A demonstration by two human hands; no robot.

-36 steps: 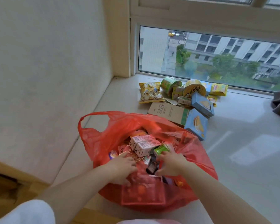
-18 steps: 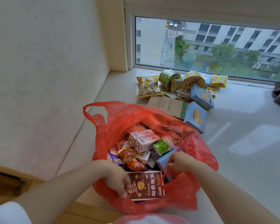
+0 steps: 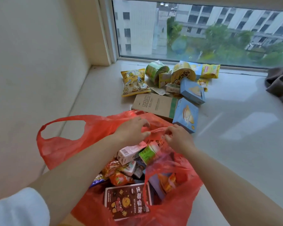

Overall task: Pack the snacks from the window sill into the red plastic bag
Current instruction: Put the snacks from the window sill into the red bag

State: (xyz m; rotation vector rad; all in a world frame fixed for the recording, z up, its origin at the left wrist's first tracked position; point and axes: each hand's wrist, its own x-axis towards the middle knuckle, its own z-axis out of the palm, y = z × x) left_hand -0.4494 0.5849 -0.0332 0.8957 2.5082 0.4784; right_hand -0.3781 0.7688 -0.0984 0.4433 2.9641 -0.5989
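Observation:
The red plastic bag point(image 3: 69, 141) lies open on the window sill point(image 3: 235, 144), with several snacks inside: a brown box point(image 3: 126, 203), small pink and green cartons point(image 3: 147, 152) and orange packets. My left hand point(image 3: 132, 129) and my right hand point(image 3: 178, 137) are both at the bag's far rim, fingers pinching the thin red plastic. Beyond the bag a pile of snacks stays on the sill: a kraft box point(image 3: 153, 104), two blue boxes point(image 3: 185, 115), a yellow chip bag point(image 3: 134, 82), a green tub point(image 3: 155, 71) and a yellow tub point(image 3: 183, 75).
A white wall point(image 3: 31, 79) runs along the left of the sill and the window glass point(image 3: 203, 30) closes the back. A grey cloth point(image 3: 281, 82) lies at the right edge. Bare sill stretches to the right of the bag.
Both hands have left the near side of the bag, moved forward over the contents and taken hold of the far rim. The brown box now lies uncovered in the bag.

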